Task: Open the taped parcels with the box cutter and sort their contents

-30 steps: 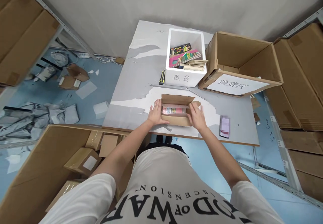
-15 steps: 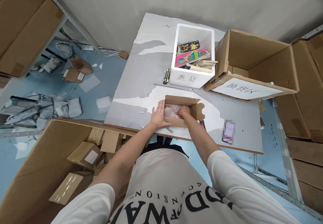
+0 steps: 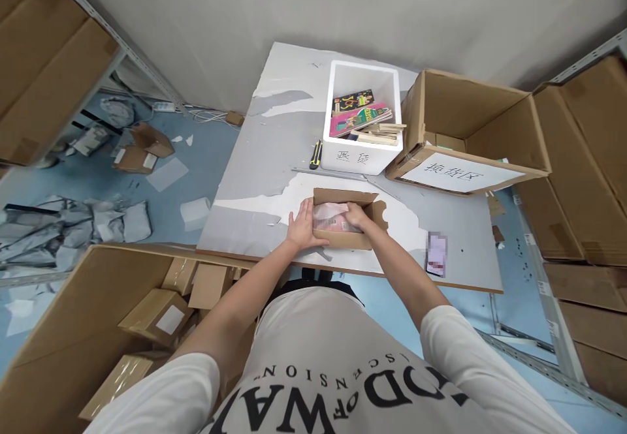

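A small open cardboard box (image 3: 343,241) lies on the table in front of me, its end flap at the right folded out. Inside is a pinkish item in thin translucent wrapping (image 3: 329,215), whose kind I cannot make out. My left hand (image 3: 301,228) rests with spread fingers against the box's left end, thumb along the near side. Over the right part of the box, my right hand (image 3: 356,215) has its fingers closed on the wrapping at the item's top edge; the fingertips are partly hidden.
Behind the box stand a white foam bin (image 3: 362,155) with books and a large open carton (image 3: 414,140) with a handwritten label. A yellow-black box cutter (image 3: 316,155) lies left of the bin. A phone (image 3: 436,254) is at the right. Below left, a big carton (image 3: 63,310) holds several taped boxes.
My right hand has risen slightly, lifting the wrapping so more of the pink item shows. My left hand stays at the box's left end. The whole view has shifted a little.
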Available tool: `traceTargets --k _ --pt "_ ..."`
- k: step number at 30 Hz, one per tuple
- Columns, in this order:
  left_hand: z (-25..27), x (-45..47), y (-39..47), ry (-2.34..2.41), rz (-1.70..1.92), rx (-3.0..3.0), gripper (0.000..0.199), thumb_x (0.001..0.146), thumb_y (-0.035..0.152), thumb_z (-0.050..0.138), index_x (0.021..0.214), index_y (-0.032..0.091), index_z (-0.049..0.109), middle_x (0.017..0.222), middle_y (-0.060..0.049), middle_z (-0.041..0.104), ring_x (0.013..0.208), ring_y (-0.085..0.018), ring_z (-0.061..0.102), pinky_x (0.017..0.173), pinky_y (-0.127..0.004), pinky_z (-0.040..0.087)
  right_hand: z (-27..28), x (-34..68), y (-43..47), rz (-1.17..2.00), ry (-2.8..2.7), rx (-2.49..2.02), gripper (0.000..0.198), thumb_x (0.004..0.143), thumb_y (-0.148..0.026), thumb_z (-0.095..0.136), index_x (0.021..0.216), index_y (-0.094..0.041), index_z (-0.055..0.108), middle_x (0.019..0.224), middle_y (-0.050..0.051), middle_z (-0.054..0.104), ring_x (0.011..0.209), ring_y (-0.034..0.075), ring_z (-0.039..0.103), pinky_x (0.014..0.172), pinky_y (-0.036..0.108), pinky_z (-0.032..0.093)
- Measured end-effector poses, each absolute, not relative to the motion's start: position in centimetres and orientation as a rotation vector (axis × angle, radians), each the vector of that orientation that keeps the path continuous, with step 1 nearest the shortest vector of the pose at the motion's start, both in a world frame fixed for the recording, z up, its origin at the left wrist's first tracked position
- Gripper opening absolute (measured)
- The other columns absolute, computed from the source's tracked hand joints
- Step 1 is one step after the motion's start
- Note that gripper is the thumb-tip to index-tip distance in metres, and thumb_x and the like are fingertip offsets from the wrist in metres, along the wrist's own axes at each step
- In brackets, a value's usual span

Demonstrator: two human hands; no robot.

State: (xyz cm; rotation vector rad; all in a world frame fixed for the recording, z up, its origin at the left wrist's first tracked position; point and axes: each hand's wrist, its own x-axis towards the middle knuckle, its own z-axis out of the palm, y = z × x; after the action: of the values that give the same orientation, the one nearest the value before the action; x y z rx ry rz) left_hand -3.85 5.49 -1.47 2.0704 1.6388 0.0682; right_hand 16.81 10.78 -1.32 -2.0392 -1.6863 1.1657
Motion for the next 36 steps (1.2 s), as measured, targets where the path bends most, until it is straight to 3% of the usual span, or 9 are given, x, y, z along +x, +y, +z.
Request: traceTargets --k 5,10,15,18,21,28,31,33,36 --pt "-0.6 -3.7 5.5 1.669 0.033 2.064 0.139 0.049 0.069 0.075 0.153 0.014 0.001 0.159 -0.022 0.005 0.148 -0.037 0.004 0.114 -0.061 0.013 4.4 19.0 9.8 1.074 -1.926 -1.806 0.050 0.069 -0.011 0.053 0.118 -0.020 0.058 0.121 0.008 0.065 0.116 0.027 0.057 0.101 0.040 0.043" --pt "1.3 -3.5 5.6 1.664 0.106 1.906 0.132 0.054 0.070 0.072 0.153 0.014 0.005 0.159 -0.023 0.001 0.147 -0.040 0.001 0.110 -0.068 0.014 7.6 20.8 5.6 1.123 -1.165 -1.538 0.039 0.072 -0.026 0.053 0.111 -0.021 0.051 0.113 0.006 0.065 0.099 0.022 0.064 0.088 0.039 0.053" --pt "4.8 -2.1 4.0 1.524 0.602 1.812 0.087 0.080 0.063 0.054 0.148 0.016 0.029 0.158 -0.018 0.016 0.147 -0.037 0.007 0.113 -0.066 0.004 6.0 18.0 0.6 1.108 -0.527 -1.270 0.038 0.075 -0.041 0.058 0.106 -0.024 0.044 0.103 0.004 0.067 0.089 0.019 0.067 0.079 0.036 0.056" --pt "6.2 -0.2 2.3 1.202 0.904 1.512 0.076 0.081 0.060 0.056 0.142 0.017 0.041 0.147 -0.018 0.044 0.137 -0.034 0.039 0.112 -0.055 0.029 4.9 15.5 -1.6 1.145 -0.419 -1.151 0.040 0.074 -0.041 0.061 0.106 -0.024 0.044 0.106 0.005 0.068 0.089 0.018 0.068 0.082 0.037 0.056" --pt "6.7 1.2 1.1 1.067 0.998 1.023 0.087 0.072 0.056 0.070 0.141 0.015 0.039 0.121 -0.018 0.065 0.107 -0.030 0.064 0.089 -0.045 0.053 4.3 14.1 -3.1 1.183 -0.391 -1.120 0.041 0.074 -0.043 0.064 0.105 -0.024 0.045 0.106 0.005 0.067 0.087 0.018 0.068 0.081 0.037 0.056" --pt "6.9 -0.5 0.4 1.056 0.955 0.795 0.062 0.057 0.042 0.084 0.110 0.016 0.065 0.098 -0.010 0.073 0.078 -0.019 0.068 0.064 -0.029 0.055 3.7 19.2 -3.5 1.139 -0.730 -1.411 0.040 0.076 -0.058 0.058 0.089 -0.020 0.052 0.083 0.004 0.066 0.080 0.019 0.065 0.073 0.032 0.054" --pt "7.0 -1.4 0.4 1.029 0.942 0.793 0.062 0.056 0.040 0.085 0.110 0.017 0.066 0.096 -0.008 0.074 0.075 -0.018 0.069 0.063 -0.029 0.055 4.8 22.1 -3.5 0.791 -0.975 -1.704 0.050 0.079 -0.052 0.055 0.114 -0.016 0.051 0.109 0.013 0.064 0.101 0.024 0.062 0.085 0.038 0.051" --pt "6.9 -1.7 0.3 1.004 0.932 0.791 0.062 0.057 0.039 0.085 0.111 0.017 0.066 0.096 -0.008 0.074 0.074 -0.018 0.069 0.064 -0.029 0.055 6.2 23.2 -3.8 0.480 -1.175 -1.880 0.059 0.081 -0.042 0.055 0.132 -0.014 0.042 0.132 0.020 0.051 0.119 0.029 0.053 0.097 0.046 0.045" --pt "6.7 -1.7 0.1 0.963 0.922 0.794 0.060 0.058 0.037 0.085 0.111 0.018 0.067 0.098 -0.008 0.074 0.075 -0.018 0.069 0.064 -0.029 0.055 8.3 22.9 -4.2 0.384 -1.382 -1.863 0.045 0.088 -0.034 0.048 0.129 -0.015 0.051 0.133 0.020 0.051 0.123 0.032 0.049 0.102 0.050 0.039"
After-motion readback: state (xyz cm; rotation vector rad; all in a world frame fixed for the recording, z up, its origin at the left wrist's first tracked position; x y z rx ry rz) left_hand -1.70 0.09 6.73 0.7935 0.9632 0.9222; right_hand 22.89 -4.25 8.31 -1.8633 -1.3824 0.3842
